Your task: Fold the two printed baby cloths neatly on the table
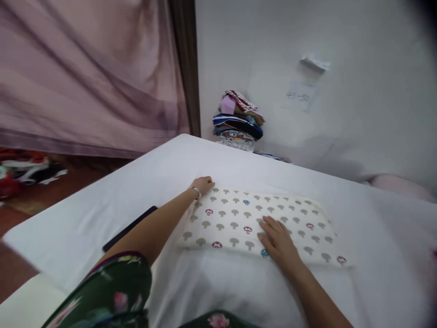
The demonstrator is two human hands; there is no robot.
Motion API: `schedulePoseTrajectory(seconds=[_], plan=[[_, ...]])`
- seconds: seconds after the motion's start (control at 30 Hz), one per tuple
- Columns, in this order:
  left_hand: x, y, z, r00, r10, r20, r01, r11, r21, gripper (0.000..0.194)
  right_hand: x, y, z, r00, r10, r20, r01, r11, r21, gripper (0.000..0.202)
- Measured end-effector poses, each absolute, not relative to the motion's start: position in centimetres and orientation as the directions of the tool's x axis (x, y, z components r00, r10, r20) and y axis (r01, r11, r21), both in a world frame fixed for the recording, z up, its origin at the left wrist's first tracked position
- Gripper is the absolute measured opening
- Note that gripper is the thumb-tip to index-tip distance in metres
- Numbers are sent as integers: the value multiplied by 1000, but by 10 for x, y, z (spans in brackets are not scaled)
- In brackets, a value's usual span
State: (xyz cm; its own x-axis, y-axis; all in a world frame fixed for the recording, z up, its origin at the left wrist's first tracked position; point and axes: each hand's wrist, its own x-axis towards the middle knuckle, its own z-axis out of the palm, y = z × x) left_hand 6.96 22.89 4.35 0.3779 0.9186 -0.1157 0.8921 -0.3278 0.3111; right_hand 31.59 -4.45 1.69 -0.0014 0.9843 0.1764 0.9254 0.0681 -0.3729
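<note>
A white cloth point(235, 232) printed with small mushrooms in grey, red and blue lies as a folded rectangle on the white-covered table. At its far left corner, my left hand point(204, 184) is closed, fingers curled over the cloth's edge; the fingertips are partly hidden. My right hand point(278, 241) rests flat on the middle of the print, fingers stretched out and holding nothing.
Beside my left forearm lies a dark flat object point(128, 230), partly covered by the arm. Folded clothes point(238, 120) are stacked against the wall behind the table point(164, 159). A pink curtain point(92, 77) hangs at the left, with coloured fabric point(23, 173) below it.
</note>
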Motion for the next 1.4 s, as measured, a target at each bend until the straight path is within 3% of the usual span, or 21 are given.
schedulePoseTrajectory(seconds=[0.17,0.33,0.4,0.53,0.73,0.83,1.1,1.23,1.4], plan=[[78,223,51,392,920,-21,890,-373,263,32,310,-43,28,24,987,158,913,42,-405,41],[84,181,47,661,719,217,711,-692,125,43,308,-43,34,50,995,89,896,-5,-444,40],[82,165,39,709,682,178,676,-730,102,51,311,-43,42,28,999,30,874,-10,-486,43],[76,153,24,653,752,92,747,-659,89,64,334,-32,60,-1,1000,-12,862,-5,-508,56],[76,152,25,621,773,135,774,-631,56,60,418,3,53,244,969,-46,949,-248,-197,62],[77,151,24,621,770,148,774,-632,42,59,454,10,35,409,910,-65,902,-414,-122,64],[77,153,20,626,765,149,771,-636,27,62,464,6,30,434,899,-63,883,-438,-167,63],[78,154,21,628,767,129,772,-635,15,62,452,-10,32,372,928,11,919,-366,-146,62],[79,154,23,624,775,104,779,-627,-2,66,442,-19,33,382,918,-107,899,-396,-188,61]])
